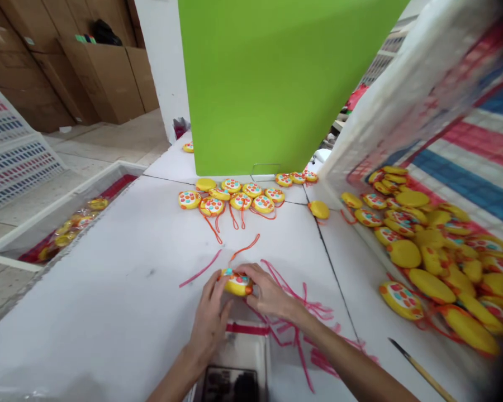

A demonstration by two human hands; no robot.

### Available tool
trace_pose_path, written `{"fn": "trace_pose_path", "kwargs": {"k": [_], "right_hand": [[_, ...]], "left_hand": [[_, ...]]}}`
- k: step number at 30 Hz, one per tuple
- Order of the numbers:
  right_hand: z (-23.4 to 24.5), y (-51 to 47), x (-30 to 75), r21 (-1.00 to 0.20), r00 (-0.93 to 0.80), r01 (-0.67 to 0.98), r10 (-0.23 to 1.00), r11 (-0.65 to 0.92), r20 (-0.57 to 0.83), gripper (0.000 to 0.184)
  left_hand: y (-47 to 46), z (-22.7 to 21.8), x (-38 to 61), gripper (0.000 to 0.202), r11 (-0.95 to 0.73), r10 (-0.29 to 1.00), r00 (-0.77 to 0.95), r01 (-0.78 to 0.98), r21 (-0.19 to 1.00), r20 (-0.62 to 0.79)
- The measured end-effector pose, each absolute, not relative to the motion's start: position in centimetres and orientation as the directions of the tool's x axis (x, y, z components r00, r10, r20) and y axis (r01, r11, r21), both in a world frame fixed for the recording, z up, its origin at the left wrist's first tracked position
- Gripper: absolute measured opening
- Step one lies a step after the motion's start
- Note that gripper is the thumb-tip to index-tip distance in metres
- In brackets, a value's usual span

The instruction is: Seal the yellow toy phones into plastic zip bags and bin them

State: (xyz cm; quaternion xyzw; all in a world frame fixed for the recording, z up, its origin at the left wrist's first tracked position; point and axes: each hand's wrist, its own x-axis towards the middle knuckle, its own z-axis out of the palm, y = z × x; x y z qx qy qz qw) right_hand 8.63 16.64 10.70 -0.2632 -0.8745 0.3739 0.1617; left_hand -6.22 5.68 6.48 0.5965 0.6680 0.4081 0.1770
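Both my hands meet on one small yellow toy (237, 282) with coloured buttons, low on the white table (121, 268). My left hand (210, 319) pinches its left side and my right hand (266, 291) grips its right side. A red cord (243, 248) runs from the toy toward the far side. Loose red cords (302, 312) lie just right of my right wrist. A row of the same yellow toys (235, 199) with red cords sits farther back on the table.
A tilted white crate (411, 95) at the right spills several yellow toys (436, 262). A green board (276, 78) stands at the back. A clear bag (238, 357) lies below my hands. A thin stick (421, 369) lies at the lower right. A low tray (58, 209) with bagged toys sits at the left.
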Motion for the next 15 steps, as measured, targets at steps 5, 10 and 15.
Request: {"fn": "trace_pose_path", "kwargs": {"k": [5, 10, 15], "right_hand": [[9.8, 14.7, 8.8, -0.853, -0.709, 0.285, 0.695, 0.437, 0.119, 0.043], [9.2, 12.5, 9.1, -0.875, -0.621, 0.321, 0.778, 0.362, 0.095, 0.029], [10.2, 10.8, 9.4, -0.841, -0.613, 0.373, 0.784, 0.393, 0.095, 0.026]], "left_hand": [[7.4, 8.7, -6.6, 0.021, -0.060, 0.957, -0.207, 0.541, 0.839, 0.202], [6.5, 8.9, -6.5, 0.028, -0.087, 0.970, -0.144, 0.549, 0.831, 0.197], [4.6, 8.7, -6.0, 0.032, -0.098, 0.961, -0.144, 0.623, 0.776, 0.238]]}}
